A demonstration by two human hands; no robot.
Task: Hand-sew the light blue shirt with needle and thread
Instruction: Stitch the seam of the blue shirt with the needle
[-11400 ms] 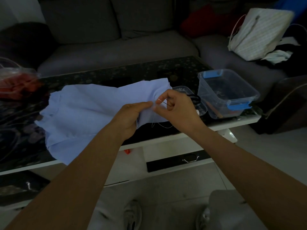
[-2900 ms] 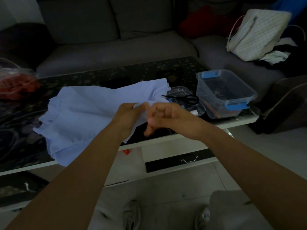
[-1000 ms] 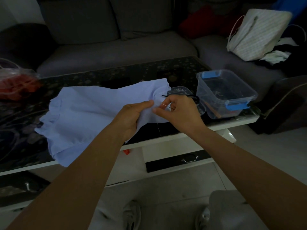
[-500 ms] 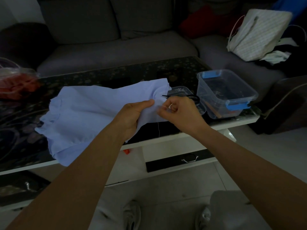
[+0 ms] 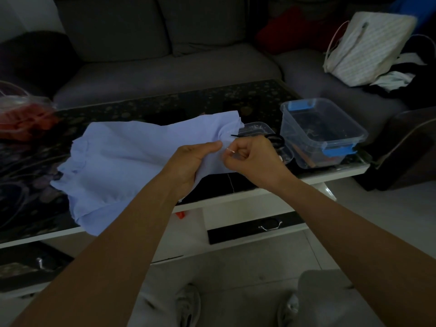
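Dark bench [image 5: 165, 107], mid-frame — light blue shirt [image 5: 132, 156].
Left hand [image 5: 188, 166] grips its edge; right hand [image 5: 254, 161] pinches needle [image 5: 230, 151] — draw thread [image 5: 230, 182] gently.

Dark patterned coffee table [image 5: 188, 102]: light blue shirt [image 5: 122, 161] spread left of the right hand [image 5: 254, 159]; clear plastic box [image 5: 302, 142] to its right.

From here I can't make out a needle in the dim pinch of the right hand [image 5: 250, 159], which covers most of the scissors [image 5: 274, 138], while the left hand [image 5: 188, 166] has its fingers buried under the shirt [image 5: 132, 161], the thread [image 5: 230, 182] is barely a faint line, and the red bag [image 5: 21, 116] is cut off by the left edge.
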